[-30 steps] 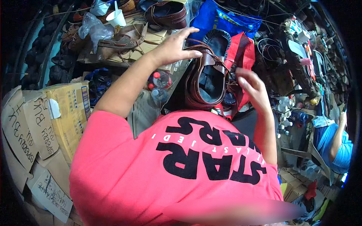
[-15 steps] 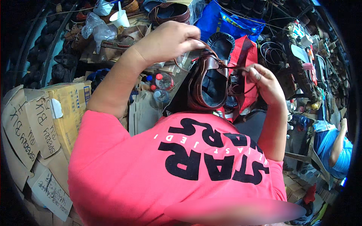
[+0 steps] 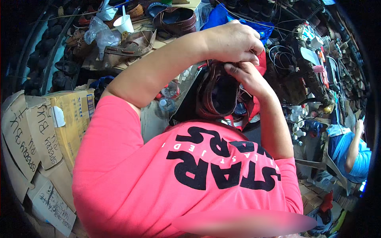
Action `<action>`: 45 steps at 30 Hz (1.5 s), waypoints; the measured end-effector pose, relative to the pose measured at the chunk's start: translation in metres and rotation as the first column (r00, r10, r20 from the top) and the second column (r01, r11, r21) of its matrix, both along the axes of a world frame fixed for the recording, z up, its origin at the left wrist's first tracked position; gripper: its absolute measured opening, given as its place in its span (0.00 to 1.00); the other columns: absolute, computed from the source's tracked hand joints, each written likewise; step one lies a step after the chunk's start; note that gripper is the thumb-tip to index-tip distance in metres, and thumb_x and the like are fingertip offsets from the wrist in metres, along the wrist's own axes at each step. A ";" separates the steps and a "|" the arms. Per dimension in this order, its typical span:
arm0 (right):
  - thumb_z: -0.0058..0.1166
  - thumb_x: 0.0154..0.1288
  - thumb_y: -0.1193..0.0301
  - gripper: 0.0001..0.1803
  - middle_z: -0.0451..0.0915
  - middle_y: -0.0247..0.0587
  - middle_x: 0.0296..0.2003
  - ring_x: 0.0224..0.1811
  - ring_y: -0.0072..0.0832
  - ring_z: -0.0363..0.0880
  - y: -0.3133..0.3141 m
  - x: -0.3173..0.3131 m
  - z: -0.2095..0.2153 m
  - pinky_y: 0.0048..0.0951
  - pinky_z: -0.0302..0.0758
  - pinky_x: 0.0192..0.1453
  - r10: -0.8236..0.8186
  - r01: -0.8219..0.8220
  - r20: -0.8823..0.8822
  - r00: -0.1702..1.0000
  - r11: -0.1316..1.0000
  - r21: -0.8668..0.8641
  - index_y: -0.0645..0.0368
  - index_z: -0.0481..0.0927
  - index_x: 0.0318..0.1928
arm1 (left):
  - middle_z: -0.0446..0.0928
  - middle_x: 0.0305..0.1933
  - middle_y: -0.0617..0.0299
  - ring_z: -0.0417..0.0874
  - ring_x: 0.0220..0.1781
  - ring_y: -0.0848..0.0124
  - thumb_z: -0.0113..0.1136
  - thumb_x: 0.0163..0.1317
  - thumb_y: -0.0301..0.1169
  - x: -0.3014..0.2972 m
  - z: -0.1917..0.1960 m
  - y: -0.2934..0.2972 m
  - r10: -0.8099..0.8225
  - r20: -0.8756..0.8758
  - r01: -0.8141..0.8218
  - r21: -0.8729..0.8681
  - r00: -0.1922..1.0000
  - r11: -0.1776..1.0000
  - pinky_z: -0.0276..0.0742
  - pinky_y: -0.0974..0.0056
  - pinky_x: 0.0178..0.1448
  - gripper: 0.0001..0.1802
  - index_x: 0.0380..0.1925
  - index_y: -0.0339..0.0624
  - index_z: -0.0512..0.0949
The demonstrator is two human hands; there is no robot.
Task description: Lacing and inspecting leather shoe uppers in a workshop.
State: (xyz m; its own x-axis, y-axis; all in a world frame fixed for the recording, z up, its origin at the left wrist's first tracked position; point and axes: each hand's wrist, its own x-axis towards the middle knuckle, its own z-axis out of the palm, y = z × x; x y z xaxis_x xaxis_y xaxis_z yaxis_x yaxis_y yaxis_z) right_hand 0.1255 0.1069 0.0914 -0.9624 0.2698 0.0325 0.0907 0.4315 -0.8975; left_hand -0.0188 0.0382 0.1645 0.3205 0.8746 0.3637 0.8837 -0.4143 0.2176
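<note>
A dark brown leather lace-up shoe point(image 3: 217, 95) rests just in front of my chest, its opening toward me. My left hand point(image 3: 237, 43) has its fingers curled closed above the front of the shoe. My right hand point(image 3: 249, 77) meets it there, thumb bent over the upper at the lacing. Both hands are closed at the shoelace, though the fingers and the shoe's front hide most of the lace. Red material point(image 3: 260, 63) shows behind my hands, and part of another dark shoe point(image 3: 240, 108) lies beside the brown one.
At the upper left, a brown shoe point(image 3: 178, 20), a tan shoe upper point(image 3: 133, 48) and a white cup point(image 3: 124, 24) stand on a cluttered bench. Plastic bottles point(image 3: 167, 104) lie below. Cardboard boxes point(image 3: 71, 119) fill the left; a person in blue point(image 3: 345, 152) sits at right.
My left hand has moved right, across the front of the shoe, to meet my right hand, which shifted left. The lace stretched between them is now mostly hidden.
</note>
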 end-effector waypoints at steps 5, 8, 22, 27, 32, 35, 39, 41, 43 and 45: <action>0.38 0.69 0.60 0.17 0.70 0.27 0.23 0.24 0.16 0.64 0.008 -0.007 -0.014 0.20 0.59 0.27 -0.225 0.208 0.052 0.973 0.763 -0.612 0.58 0.76 0.42 | 0.71 0.50 0.64 0.71 0.54 0.64 0.63 0.50 0.37 -0.008 -0.025 0.009 0.323 -0.094 -0.242 0.480 0.942 0.843 0.60 0.55 0.56 0.19 0.45 0.52 0.76; 0.38 0.69 0.60 0.17 0.72 0.29 0.24 0.24 0.17 0.66 0.017 -0.005 -0.026 0.20 0.60 0.27 -0.297 0.261 0.074 0.952 0.665 -0.700 0.58 0.75 0.42 | 0.77 0.46 0.61 0.74 0.53 0.65 0.63 0.52 0.36 -0.006 -0.037 -0.017 0.180 0.027 -0.181 0.062 0.983 0.981 0.62 0.55 0.57 0.16 0.42 0.48 0.78; 0.51 0.65 0.69 0.11 0.79 0.37 0.33 0.31 0.21 0.78 0.019 -0.009 -0.022 0.21 0.76 0.34 -0.221 0.104 -0.079 0.972 0.708 -0.699 0.62 0.72 0.44 | 0.78 0.35 0.54 0.80 0.43 0.61 0.62 0.53 0.31 -0.019 -0.055 -0.034 0.236 0.437 -0.176 -0.174 0.868 0.969 0.74 0.63 0.48 0.16 0.39 0.37 0.71; 0.53 0.65 0.66 0.16 0.78 0.37 0.35 0.31 0.21 0.78 0.021 -0.012 -0.026 0.21 0.76 0.35 -0.290 0.151 -0.094 0.952 0.718 -0.680 0.63 0.68 0.47 | 0.77 0.30 0.56 0.81 0.38 0.63 0.63 0.51 0.28 -0.002 -0.056 -0.029 0.257 0.487 -0.186 -0.191 0.834 0.964 0.75 0.63 0.42 0.14 0.38 0.43 0.73; 0.57 0.62 0.70 0.15 0.76 0.40 0.28 0.27 0.22 0.78 0.019 -0.013 -0.028 0.21 0.77 0.29 -0.489 0.394 -0.022 0.872 0.728 -0.562 0.64 0.66 0.42 | 0.76 0.28 0.58 0.78 0.33 0.61 0.63 0.49 0.29 -0.002 -0.069 -0.030 0.097 0.076 -0.108 0.161 0.992 0.981 0.74 0.60 0.40 0.11 0.35 0.44 0.77; 0.59 0.60 0.72 0.16 0.75 0.38 0.27 0.28 0.22 0.77 0.015 -0.009 -0.021 0.20 0.76 0.29 -0.472 0.354 -0.042 0.880 0.714 -0.604 0.64 0.66 0.41 | 0.76 0.28 0.59 0.79 0.34 0.62 0.62 0.48 0.30 -0.003 -0.073 -0.032 0.141 -0.066 -0.123 0.216 0.988 0.969 0.74 0.61 0.42 0.12 0.35 0.42 0.77; 0.59 0.58 0.76 0.12 0.76 0.33 0.28 0.29 0.19 0.75 0.016 -0.001 -0.020 0.21 0.74 0.34 -0.288 0.207 -0.165 0.943 0.898 -0.388 0.63 0.70 0.39 | 0.75 0.30 0.59 0.77 0.37 0.62 0.60 0.50 0.29 -0.006 -0.070 -0.032 0.211 -0.124 -0.183 0.206 0.970 0.961 0.73 0.61 0.45 0.10 0.34 0.42 0.78; 0.59 0.55 0.77 0.08 0.77 0.31 0.29 0.31 0.18 0.73 0.011 0.005 -0.015 0.21 0.72 0.37 -0.155 0.136 -0.140 0.978 0.982 -0.135 0.63 0.74 0.34 | 0.74 0.32 0.57 0.77 0.40 0.60 0.59 0.52 0.30 -0.010 -0.071 -0.031 0.205 0.029 -0.207 0.092 0.978 0.974 0.72 0.59 0.46 0.07 0.32 0.42 0.78; 0.58 0.51 0.78 0.09 0.76 0.37 0.29 0.32 0.29 0.76 0.008 0.005 -0.010 0.29 0.73 0.39 -0.162 0.205 -0.163 0.973 0.934 0.294 0.57 0.77 0.35 | 0.73 0.32 0.56 0.76 0.40 0.59 0.59 0.54 0.31 -0.014 -0.074 -0.030 0.240 0.087 -0.241 0.008 0.967 0.970 0.72 0.59 0.45 0.07 0.31 0.42 0.78; 0.58 0.50 0.77 0.11 0.76 0.37 0.31 0.34 0.33 0.76 0.008 0.004 -0.013 0.32 0.73 0.40 -0.153 0.238 -0.219 0.964 0.867 0.439 0.54 0.77 0.36 | 0.74 0.33 0.54 0.76 0.41 0.56 0.57 0.56 0.34 -0.020 -0.073 -0.025 0.294 0.200 -0.258 -0.188 0.934 0.948 0.71 0.59 0.45 0.09 0.29 0.39 0.78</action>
State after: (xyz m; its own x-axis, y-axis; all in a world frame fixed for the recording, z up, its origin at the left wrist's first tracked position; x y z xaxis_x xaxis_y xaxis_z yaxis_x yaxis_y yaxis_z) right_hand 0.1300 0.1149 0.0784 -0.8591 0.3658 0.3579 0.0795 0.7863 -0.6127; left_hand -0.0391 0.0137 0.0913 -0.0153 0.9682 0.2495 0.8794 -0.1058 0.4643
